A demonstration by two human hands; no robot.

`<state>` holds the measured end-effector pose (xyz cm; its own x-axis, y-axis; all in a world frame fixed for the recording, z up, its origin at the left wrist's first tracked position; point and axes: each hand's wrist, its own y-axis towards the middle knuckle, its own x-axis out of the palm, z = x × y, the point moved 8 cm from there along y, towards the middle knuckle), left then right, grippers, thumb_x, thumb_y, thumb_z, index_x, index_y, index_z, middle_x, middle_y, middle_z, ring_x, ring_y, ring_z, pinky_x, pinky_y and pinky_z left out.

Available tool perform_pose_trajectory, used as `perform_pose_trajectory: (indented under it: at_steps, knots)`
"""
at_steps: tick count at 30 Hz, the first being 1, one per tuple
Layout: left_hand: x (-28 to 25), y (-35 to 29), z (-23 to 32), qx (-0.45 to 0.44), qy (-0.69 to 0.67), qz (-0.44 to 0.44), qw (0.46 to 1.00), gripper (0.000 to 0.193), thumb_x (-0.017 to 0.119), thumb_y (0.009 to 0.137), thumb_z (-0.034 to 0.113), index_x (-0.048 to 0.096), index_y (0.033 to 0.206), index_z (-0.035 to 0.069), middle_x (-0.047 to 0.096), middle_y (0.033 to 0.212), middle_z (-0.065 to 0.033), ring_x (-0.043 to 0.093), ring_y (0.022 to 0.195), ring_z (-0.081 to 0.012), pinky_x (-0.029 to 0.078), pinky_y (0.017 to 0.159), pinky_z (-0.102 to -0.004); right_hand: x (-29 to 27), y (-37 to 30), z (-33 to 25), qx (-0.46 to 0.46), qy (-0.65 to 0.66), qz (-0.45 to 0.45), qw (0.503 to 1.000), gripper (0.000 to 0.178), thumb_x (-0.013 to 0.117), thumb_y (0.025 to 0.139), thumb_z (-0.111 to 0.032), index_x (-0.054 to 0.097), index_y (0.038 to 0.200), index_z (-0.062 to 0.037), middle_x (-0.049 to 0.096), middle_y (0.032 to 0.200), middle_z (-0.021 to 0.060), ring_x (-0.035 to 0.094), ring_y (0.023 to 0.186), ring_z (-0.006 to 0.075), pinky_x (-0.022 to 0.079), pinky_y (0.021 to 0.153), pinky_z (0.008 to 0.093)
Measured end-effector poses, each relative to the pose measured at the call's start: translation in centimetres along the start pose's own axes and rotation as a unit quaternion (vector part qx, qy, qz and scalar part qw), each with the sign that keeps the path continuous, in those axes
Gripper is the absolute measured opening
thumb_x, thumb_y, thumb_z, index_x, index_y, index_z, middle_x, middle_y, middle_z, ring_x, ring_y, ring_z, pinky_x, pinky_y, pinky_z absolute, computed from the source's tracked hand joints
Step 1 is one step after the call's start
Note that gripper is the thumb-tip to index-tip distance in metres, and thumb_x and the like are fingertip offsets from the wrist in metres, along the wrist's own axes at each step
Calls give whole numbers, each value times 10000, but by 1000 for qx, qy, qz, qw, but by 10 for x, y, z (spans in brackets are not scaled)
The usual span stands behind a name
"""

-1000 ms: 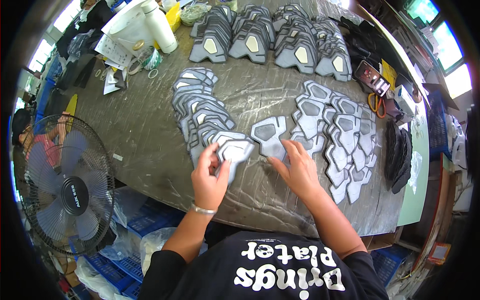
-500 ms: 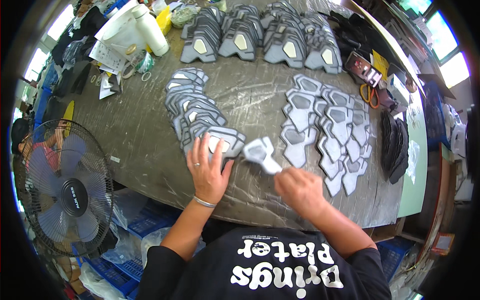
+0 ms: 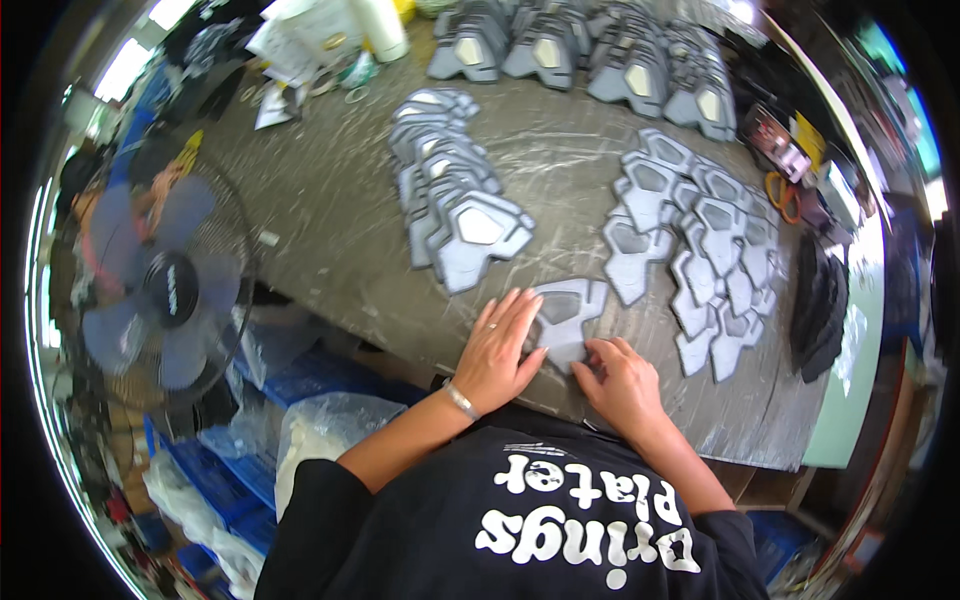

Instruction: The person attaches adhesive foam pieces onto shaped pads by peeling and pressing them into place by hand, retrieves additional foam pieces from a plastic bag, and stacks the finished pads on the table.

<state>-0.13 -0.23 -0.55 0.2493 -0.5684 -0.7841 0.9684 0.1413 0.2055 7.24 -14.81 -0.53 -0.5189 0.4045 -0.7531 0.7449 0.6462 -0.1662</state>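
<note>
A single grey angular moulded piece (image 3: 566, 335), with a darker recessed panel, lies near the table's front edge. My left hand (image 3: 498, 350) rests at its left side, fingers stretched out and thumb apart, fingertips touching its edge. My right hand (image 3: 624, 382) pinches the narrow lower end between thumb and bent fingers. Beyond my left hand runs an overlapping row of similar pieces with cream inserts (image 3: 480, 228). To the right, several overlapping grey pieces with darker panels (image 3: 712, 245) lie in columns.
Stacked rows of pieces (image 3: 628, 85) line the far side. Orange-handled scissors (image 3: 782, 197) and black flat pieces (image 3: 820, 310) lie at the right. A white bottle (image 3: 380, 28) stands far left; a fan (image 3: 172, 288) stands left of the table (image 3: 330, 215). Blue crates (image 3: 235, 490) are below.
My left hand has left the row with cream inserts and come to the single piece. My right hand has brought that piece nearer the front edge. The view has shifted.
</note>
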Motion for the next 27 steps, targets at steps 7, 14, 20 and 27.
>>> perform_pose_trajectory:
  at_steps: [7, 14, 20, 27]
  knots:
    - [-74, -104, -17, -220, -165, 59, 960, 206, 645, 876, 123, 641, 1059, 26, 672, 976, -90, 659, 829, -183, 531, 715, -293, -5, 2, 32, -25, 93, 29, 995, 289, 643, 879, -161, 594, 676, 40, 563, 573, 151, 518, 505, 196, 405, 509, 347]
    - [-53, -446, -45, -726, -73, -293, 617, 290, 510, 814, 208, 673, 671, 16, 654, 602, -142, 687, 632, -217, 550, 672, -360, 6, 12, 48, -42, 160, -21, 986, 380, 605, 950, -203, 560, 630, -3, 514, 517, 30, 433, 454, 73, 313, 440, 265]
    - [-87, -533, -127, -657, 184, 158, 714, 399, 588, 825, 383, 688, 1042, 64, 660, 1021, -223, 610, 993, -382, 489, 852, -441, 8, 9, 40, -83, 139, -11, 987, 392, 601, 954, -213, 543, 623, -11, 494, 505, 26, 421, 434, 77, 297, 427, 269]
    - [-47, -616, -153, -775, 192, 9, 602, 1053, 710, 677, 618, 308, 1450, 28, 372, 1469, -185, 330, 1371, -329, 233, 1136, -416, 5, 7, 37, -110, 80, 18, 991, 361, 591, 947, -169, 537, 629, -7, 482, 501, 39, 417, 432, 103, 297, 434, 293]
